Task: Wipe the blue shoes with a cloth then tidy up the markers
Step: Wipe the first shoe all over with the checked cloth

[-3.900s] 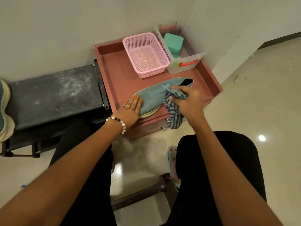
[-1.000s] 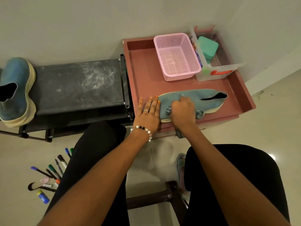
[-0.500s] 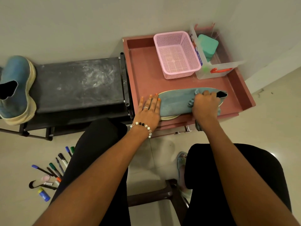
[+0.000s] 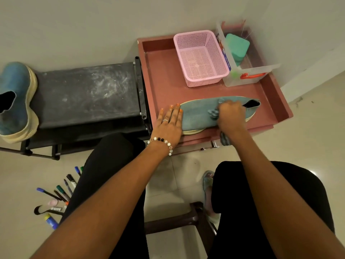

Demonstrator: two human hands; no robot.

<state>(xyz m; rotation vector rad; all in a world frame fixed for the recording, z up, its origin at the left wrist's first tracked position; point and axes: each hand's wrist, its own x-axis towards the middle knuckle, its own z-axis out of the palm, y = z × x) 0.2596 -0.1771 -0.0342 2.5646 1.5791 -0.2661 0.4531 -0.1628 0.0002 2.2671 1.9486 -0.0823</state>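
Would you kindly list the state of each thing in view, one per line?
Shoe on the tray: lying on its side, being wiped.
Cloth: bunched in the right hand, pressed on the shoe.
Left hand: flat, steadying the toe.
Second shoe: resting on the black bench, untouched.
Markers: scattered on the floor.
Pink basket: upright, empty.
Clear box: open, holding a green block.

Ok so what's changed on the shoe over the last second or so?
The right hand, gripping the cloth, wiped from the shoe's middle toward the heel opening and now sits slightly back from it. The left hand stayed flat on the toe, pinning the shoe on the red tray. The markers remain on the floor.
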